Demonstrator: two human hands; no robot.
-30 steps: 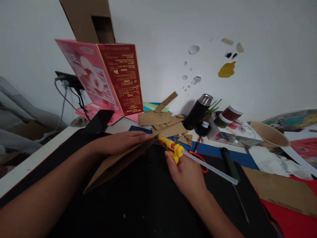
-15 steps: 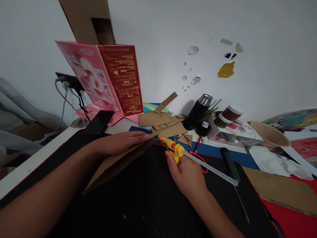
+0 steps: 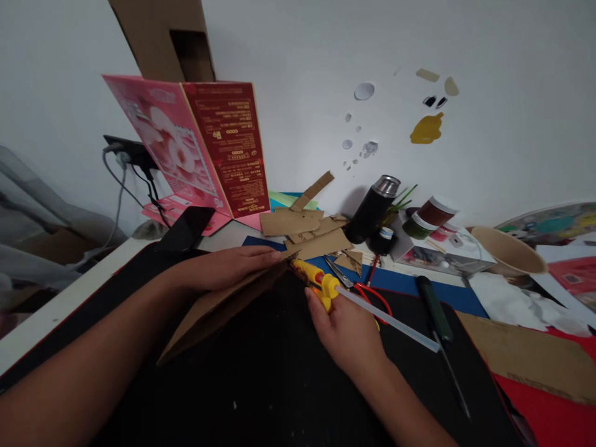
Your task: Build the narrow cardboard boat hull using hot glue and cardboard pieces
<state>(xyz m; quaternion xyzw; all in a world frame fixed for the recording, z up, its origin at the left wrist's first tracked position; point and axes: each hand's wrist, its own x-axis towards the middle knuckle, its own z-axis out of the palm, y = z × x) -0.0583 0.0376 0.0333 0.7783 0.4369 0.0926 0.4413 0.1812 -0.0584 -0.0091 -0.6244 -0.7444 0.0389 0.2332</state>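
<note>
My left hand (image 3: pixel 237 266) is closed on a folded piece of cardboard (image 3: pixel 209 313), thumb side along its upper edge. The cardboard slants from lower left up toward the middle of the mat. In my right hand (image 3: pixel 351 332) is a yellow hot glue gun (image 3: pixel 316 279), its nozzle end close against the cardboard's right end; whether it touches I cannot make out. A long translucent glue stick (image 3: pixel 391 320) sticks out of the gun's back, over my hand. Just beyond the gun lie red-handled scissors (image 3: pixel 382 304), partly hidden.
Cardboard scraps (image 3: pixel 321 242) lie behind the hands. A black thermos (image 3: pixel 375 208), paint jars (image 3: pixel 431 217) and a paper bowl (image 3: pixel 507 248) stand along the wall. A green-handled screwdriver (image 3: pixel 435 310) rests on the black mat (image 3: pixel 279 385). At left are a phone (image 3: pixel 186 228) and a pink folded box (image 3: pixel 186 143).
My right hand has moved the glue gun slightly left and down along the cardboard's end, uncovering more of the scissors. My left hand and the cardboard have hardly moved.
</note>
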